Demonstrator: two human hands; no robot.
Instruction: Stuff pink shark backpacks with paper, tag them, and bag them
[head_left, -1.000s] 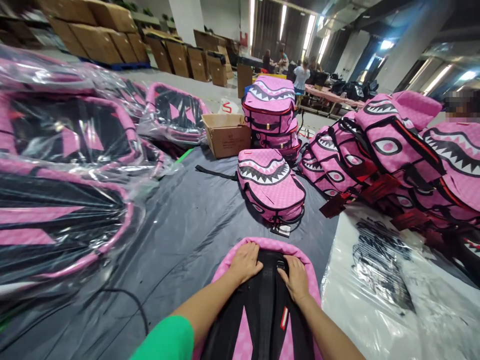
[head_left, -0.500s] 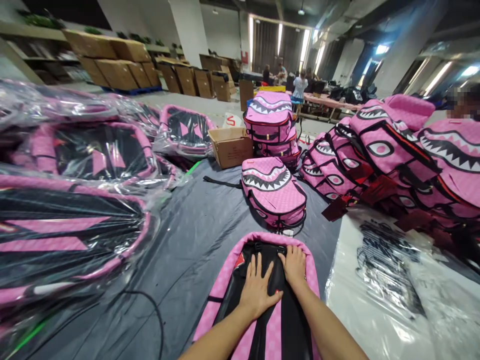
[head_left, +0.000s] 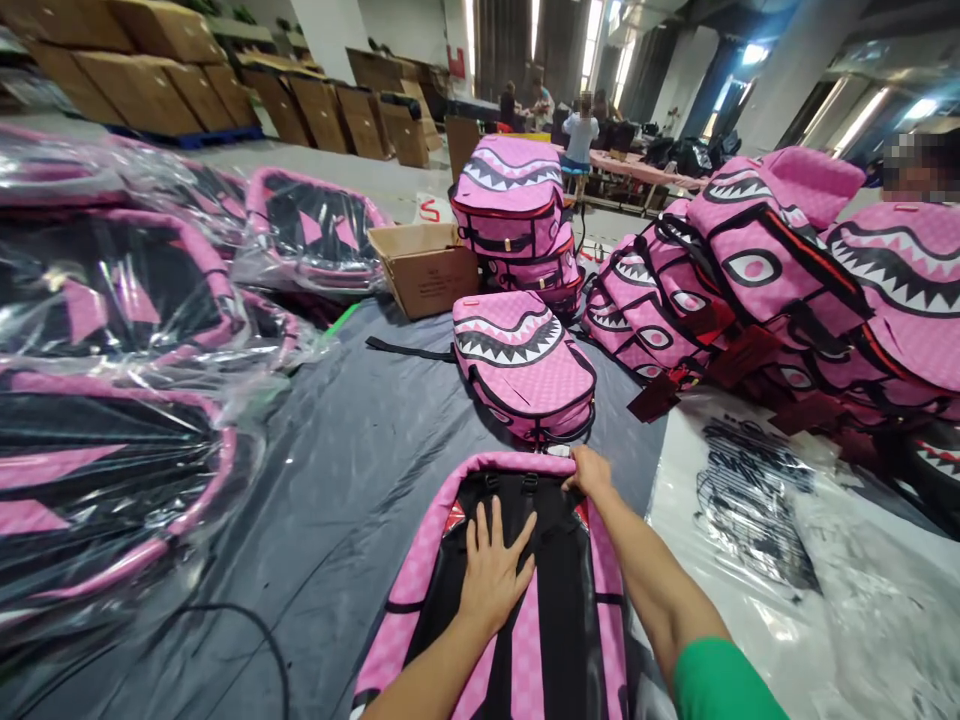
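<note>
A pink and black backpack (head_left: 541,580) lies in front of me with its black strap side up. My left hand (head_left: 491,575) rests flat on its black back panel, fingers spread. At the top right corner, my right hand (head_left: 590,472) is curled over the pink rim, thumb on the near side; part of its fingers is hidden. Just beyond lies another pink backpack (head_left: 525,365) with a shark-mouth print facing up and a black strap stretched to the left.
Plastic-wrapped backpacks (head_left: 105,480) are piled on the left. More shark-print backpacks (head_left: 757,265) are heaped on the right, above clear plastic bags (head_left: 750,560). Behind stand an open cardboard box (head_left: 427,280) and a backpack stack (head_left: 510,195). A black cable (head_left: 262,625) lies at lower left.
My right hand has moved from the back panel out to the backpack's top right rim and curled round it. My left hand stays flat on the panel. The view has shifted slightly.
</note>
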